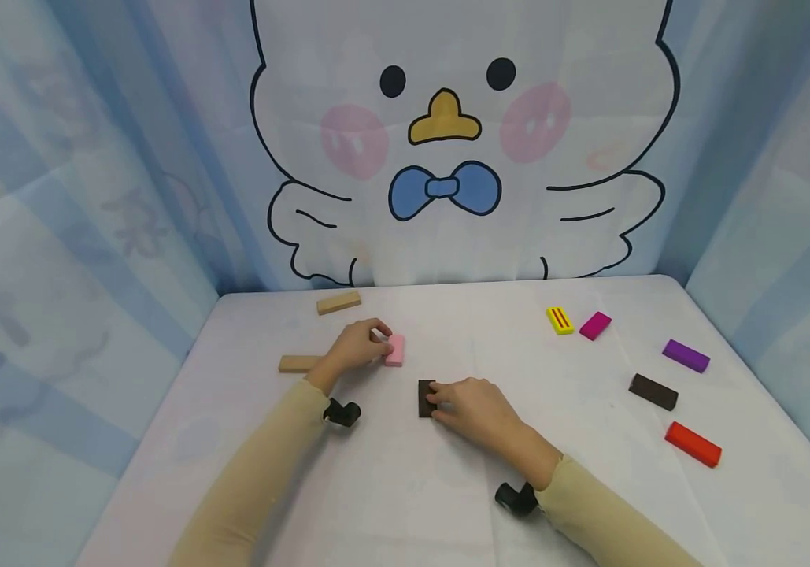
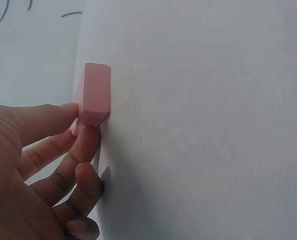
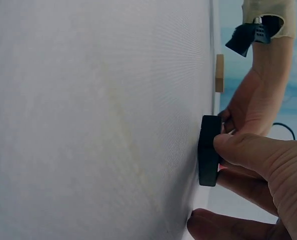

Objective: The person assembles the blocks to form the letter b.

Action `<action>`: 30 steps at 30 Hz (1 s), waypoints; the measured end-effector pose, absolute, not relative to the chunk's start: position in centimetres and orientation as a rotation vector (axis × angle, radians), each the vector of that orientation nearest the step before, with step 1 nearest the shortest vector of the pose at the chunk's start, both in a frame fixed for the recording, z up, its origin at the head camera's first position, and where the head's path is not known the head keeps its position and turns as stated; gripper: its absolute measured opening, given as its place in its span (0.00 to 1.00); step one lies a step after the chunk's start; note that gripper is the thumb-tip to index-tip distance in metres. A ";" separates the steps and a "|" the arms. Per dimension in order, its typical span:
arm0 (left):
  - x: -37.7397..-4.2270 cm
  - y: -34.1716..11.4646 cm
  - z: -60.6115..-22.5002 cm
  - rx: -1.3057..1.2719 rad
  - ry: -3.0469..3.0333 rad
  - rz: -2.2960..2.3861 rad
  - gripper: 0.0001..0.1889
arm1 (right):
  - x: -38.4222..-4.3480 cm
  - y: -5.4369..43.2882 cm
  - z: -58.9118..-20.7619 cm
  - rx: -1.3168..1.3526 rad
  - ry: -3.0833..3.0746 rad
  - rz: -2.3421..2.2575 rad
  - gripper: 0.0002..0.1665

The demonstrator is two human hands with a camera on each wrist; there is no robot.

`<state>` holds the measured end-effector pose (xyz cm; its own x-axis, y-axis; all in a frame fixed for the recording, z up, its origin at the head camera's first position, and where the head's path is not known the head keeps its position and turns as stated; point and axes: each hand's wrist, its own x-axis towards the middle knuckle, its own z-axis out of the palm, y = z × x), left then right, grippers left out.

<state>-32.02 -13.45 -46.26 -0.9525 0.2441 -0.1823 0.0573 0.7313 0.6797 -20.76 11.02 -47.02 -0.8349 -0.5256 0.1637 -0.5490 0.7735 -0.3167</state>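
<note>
My left hand (image 1: 355, 346) pinches a small pink block (image 1: 396, 351) near the middle of the table. In the left wrist view the thumb lies at one side of the pink block (image 2: 97, 92), a finger under its lower end, and the other fingers are bent loosely below. Nearer to me, a dark brown block (image 1: 424, 399) is gripped at its right side by my right hand (image 1: 478, 409). The right wrist view shows the thumb on the face of this dark block (image 3: 207, 150) and fingers behind it, partly hidden.
Two plain wooden blocks lie left, one at the back (image 1: 338, 303) and one partly behind the left wrist (image 1: 297, 364). Along the right lie a yellow striped block (image 1: 560, 320), a magenta block (image 1: 595, 326), a purple block (image 1: 686, 356), another dark brown block (image 1: 653, 391) and a red block (image 1: 693, 444).
</note>
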 end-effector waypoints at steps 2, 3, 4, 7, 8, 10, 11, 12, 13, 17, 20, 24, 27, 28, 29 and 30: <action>-31.9 -13.1 -46.4 0.247 2.683 1.035 0.17 | -20.7 11.0 -47.1 0.876 -2.889 0.542 0.13; -31.9 -12.9 -46.5 0.254 2.688 1.035 0.17 | -20.7 11.1 -47.1 0.874 -2.885 0.543 0.13; -31.8 -12.7 -46.5 0.261 2.695 1.033 0.17 | -20.7 11.1 -47.1 0.874 -2.879 0.542 0.13; -31.7 -12.2 -46.7 0.277 2.711 1.032 0.17 | -20.7 11.1 -47.3 0.875 -2.862 0.546 0.14; -31.6 -12.0 -46.7 0.281 2.712 1.038 0.17 | -20.7 11.2 -47.3 0.876 -2.860 0.548 0.14; -31.5 -11.6 -46.7 0.289 2.719 1.042 0.16 | -20.7 11.2 -47.3 0.880 -2.859 0.547 0.14; -31.4 -11.5 -46.8 0.292 2.721 1.043 0.16 | -20.7 11.2 -47.3 0.882 -2.861 0.550 0.14; -31.3 -11.4 -46.8 0.295 2.725 1.043 0.16 | -20.7 11.2 -47.3 0.883 -2.865 0.552 0.14; -31.2 -11.2 -46.8 0.299 2.728 1.043 0.16 | -20.7 11.2 -47.3 0.885 -2.867 0.554 0.14; -31.0 -10.6 -46.9 0.317 2.739 1.024 0.16 | -20.6 11.2 -47.2 0.889 -2.867 0.565 0.14; -30.7 -10.1 -46.9 0.323 2.731 1.021 0.16 | -20.5 11.3 -47.2 0.890 -2.863 0.569 0.14; -30.4 -9.6 -46.9 0.322 2.723 1.016 0.16 | -20.3 11.3 -47.2 0.893 -2.862 0.578 0.14; -30.2 -9.3 -46.9 0.323 2.728 1.004 0.16 | -20.2 11.3 -47.2 0.900 -2.856 0.591 0.14; -30.2 -9.2 -46.9 0.324 2.728 1.005 0.16 | -20.2 11.3 -47.2 0.901 -2.853 0.592 0.14; -30.1 -9.2 -46.9 0.327 2.728 1.006 0.16 | -20.2 11.3 -47.2 0.900 -2.851 0.590 0.14; -30.1 -9.1 -46.9 0.329 2.727 1.007 0.16 | -20.1 11.3 -47.2 0.899 -2.850 0.588 0.14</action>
<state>-30.06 -9.12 -46.93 -0.9518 0.2812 -0.1229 0.1338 0.7406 0.6585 -20.14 11.30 -47.21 -0.8214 -0.5328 0.2034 -0.5698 0.7518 -0.3319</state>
